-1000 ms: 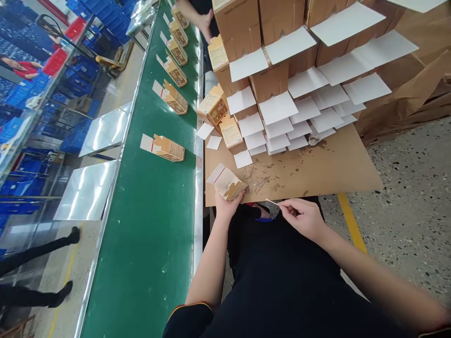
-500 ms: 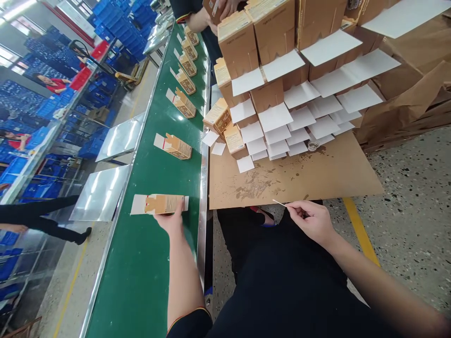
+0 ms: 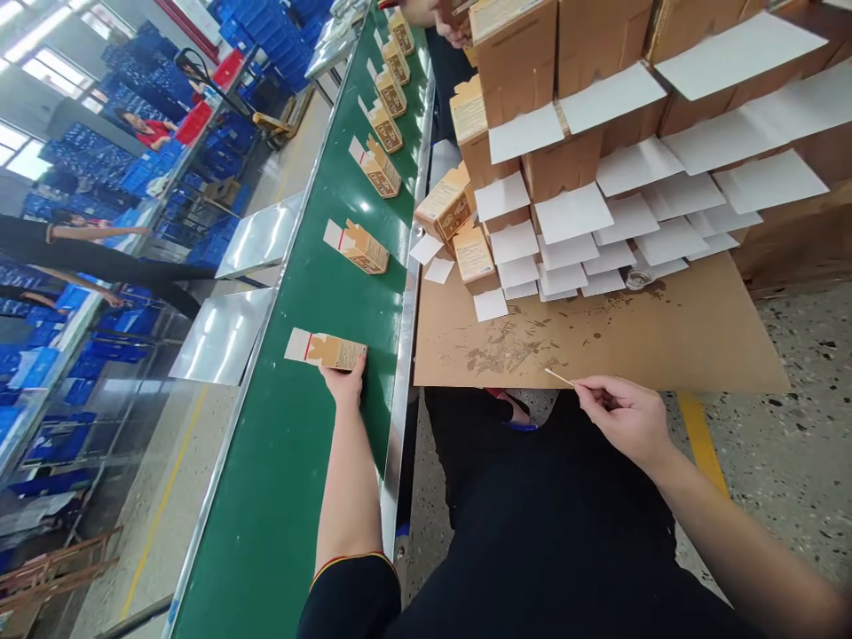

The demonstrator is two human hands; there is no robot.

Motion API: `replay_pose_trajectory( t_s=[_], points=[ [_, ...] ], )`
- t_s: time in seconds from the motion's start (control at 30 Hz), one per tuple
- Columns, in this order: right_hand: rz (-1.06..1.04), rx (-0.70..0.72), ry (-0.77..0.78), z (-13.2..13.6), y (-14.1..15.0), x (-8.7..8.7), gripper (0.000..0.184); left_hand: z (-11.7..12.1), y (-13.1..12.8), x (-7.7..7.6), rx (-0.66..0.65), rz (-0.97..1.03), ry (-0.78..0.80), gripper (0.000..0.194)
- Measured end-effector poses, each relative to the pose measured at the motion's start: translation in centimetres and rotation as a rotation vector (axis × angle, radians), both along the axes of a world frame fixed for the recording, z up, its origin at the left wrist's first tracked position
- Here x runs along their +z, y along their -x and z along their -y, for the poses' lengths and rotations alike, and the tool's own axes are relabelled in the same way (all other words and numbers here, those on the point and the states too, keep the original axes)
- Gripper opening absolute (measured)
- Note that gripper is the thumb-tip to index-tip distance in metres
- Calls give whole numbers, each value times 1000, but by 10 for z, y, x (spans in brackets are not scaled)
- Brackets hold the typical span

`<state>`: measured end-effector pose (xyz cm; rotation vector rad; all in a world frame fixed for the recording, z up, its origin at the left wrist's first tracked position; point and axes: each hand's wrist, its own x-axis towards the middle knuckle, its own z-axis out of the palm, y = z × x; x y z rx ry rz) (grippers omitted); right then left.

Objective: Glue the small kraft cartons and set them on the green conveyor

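Note:
My left hand (image 3: 344, 383) reaches onto the green conveyor belt (image 3: 286, 479) and its fingers rest on the near end of a small brown carton (image 3: 327, 350) lying flat there, white flap with a red strip pointing left. My right hand (image 3: 622, 417) hovers at the near edge of the cardboard work board (image 3: 666, 342), pinching a thin pale stick (image 3: 560, 378) that points left.
Several more cartons (image 3: 365, 248) lie spaced along the belt toward the far end. Stacked brown boxes with white flaps out (image 3: 565, 204) cover the back of the board. Another person's hands (image 3: 453, 18) work at the top. People stand left of the belt, by blue crates.
My left hand carried the carton from the cardboard board over to the belt and laid it flat. My right hand kept the stick in nearly the same spot.

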<state>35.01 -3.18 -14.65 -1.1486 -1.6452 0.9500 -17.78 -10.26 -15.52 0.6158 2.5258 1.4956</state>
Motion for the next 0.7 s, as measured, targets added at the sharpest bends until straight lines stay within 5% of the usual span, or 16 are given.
replay_pose_trajectory(
  t_s=[0.13,0.2,0.3,0.37,0.43,0.53,0.63,0.7],
  points=[
    [57,-127,-31,1,-34,7,23,24,-24,-8,131,-149,33,113],
    [99,-262,-34,8,-59,13,22,37,-45,-12,218,-299,-41,94],
    [107,-455,38,18,-86,23,17,20,-68,1,107,-453,-243,57],
    [75,-502,84,19,-92,28,16,-30,-74,28,-36,-470,-341,42],
    [55,-498,51,14,-89,30,20,-103,-75,66,-219,-413,-357,36],
    [65,-454,-48,1,-72,30,26,-223,-84,120,-536,-283,-151,38],
    [84,-381,-105,-8,-53,33,27,-304,-113,145,-677,-263,113,45],
    [109,-360,-127,-13,-47,37,28,-323,-132,148,-758,-272,316,52]
  ],
)
